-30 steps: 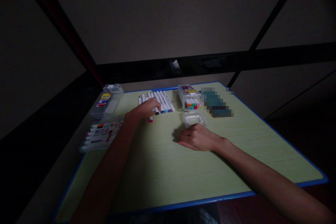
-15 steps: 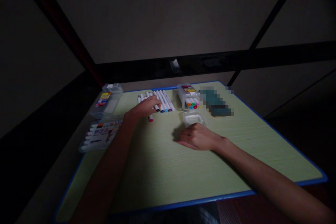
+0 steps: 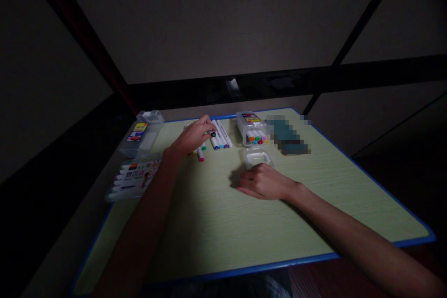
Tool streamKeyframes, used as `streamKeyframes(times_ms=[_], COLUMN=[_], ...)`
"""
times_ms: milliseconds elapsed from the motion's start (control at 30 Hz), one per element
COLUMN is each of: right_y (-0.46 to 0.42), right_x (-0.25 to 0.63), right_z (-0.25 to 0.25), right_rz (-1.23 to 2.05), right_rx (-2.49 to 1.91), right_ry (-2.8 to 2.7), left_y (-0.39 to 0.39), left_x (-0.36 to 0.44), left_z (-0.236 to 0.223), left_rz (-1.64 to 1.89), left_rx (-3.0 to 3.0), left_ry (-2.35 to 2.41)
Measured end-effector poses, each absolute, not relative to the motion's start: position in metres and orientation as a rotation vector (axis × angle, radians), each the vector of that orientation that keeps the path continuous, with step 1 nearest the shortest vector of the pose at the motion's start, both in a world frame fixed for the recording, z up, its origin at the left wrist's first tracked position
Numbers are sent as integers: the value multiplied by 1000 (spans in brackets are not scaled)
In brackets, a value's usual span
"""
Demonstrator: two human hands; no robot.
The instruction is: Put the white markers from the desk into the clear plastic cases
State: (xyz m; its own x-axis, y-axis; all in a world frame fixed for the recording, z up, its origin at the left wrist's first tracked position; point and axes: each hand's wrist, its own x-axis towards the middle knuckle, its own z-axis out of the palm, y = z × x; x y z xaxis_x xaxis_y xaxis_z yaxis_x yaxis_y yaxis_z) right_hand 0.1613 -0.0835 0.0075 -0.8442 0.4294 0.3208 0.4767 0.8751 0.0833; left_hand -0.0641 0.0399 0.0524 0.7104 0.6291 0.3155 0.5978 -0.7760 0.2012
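And away from the row: black marker pinched in the left hand between thumb and fingers, higher in view than half a second ago! Uncovered by that shift, a green cap, just beyond the pink marker. Looking like one singled out, beside white markers flat on the counter. Unmoved, the right hand, fingers curled together by the clear lid; no telling whether clamped on it. Slim, smooth white barrels; rounded, see-through plastic for the box; pale green wood grain below, edged blue.
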Motion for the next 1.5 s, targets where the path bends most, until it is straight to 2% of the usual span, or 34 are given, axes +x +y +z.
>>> streamKeyframes(times_ms=[600, 967, 1233, 1367, 1500], right_y=[-83, -85, -84, -85, -85], right_x=[162, 160, 161, 162, 161], right_z=[6, 12, 14, 13, 11], right_rz=[-267, -375, -482, -360, -50], right_rx=[-665, -653, -790, -895, -982], right_ry=[-2723, -2640, -2376, -2222, -2039], left_y=[22, -5, -14, -20, -30], left_x=[-45, -25, -20, -18, -14], left_z=[77, 94, 98, 100, 105], left_rz=[1004, 932, 820, 789, 717], left_rx=[2795, 2784, 2786, 2767, 2707], left_ry=[728, 546, 430, 391, 358])
